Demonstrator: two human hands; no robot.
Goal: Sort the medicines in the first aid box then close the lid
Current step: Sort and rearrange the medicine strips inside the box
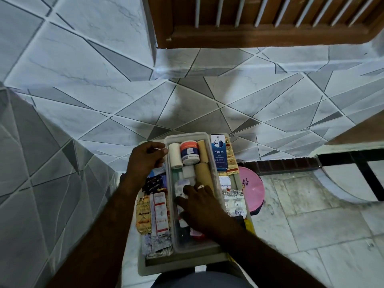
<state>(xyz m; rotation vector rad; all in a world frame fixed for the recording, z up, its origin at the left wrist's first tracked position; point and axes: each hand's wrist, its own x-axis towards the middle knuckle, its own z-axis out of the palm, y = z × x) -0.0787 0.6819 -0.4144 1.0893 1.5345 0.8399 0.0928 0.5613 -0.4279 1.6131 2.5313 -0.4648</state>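
Observation:
The open first aid box [182, 265] lies low in the middle of the head view. A clear inner tray [187, 137] sits in it, holding a white bandage roll [175, 155], an orange-topped jar [188, 152] and tan bandage rolls [202, 171]. My left hand [145, 161] grips the tray's far left rim with curled fingers. Inside the tray, my right hand [199, 210] reaches down, fingers spread over small packets [181, 189]. Blister strips [160, 213] fill the box to the left of the tray. A blue and white carton [219, 151] and more strips [234, 199] lie to the right.
A pink round lid-like object [252, 188] lies on the floor just right of the box. Grey patterned tiles [104, 100] surround the box on the left and beyond it. A wooden door [259, 21] stands at the far side. A dark-edged step [291, 163] runs to the right.

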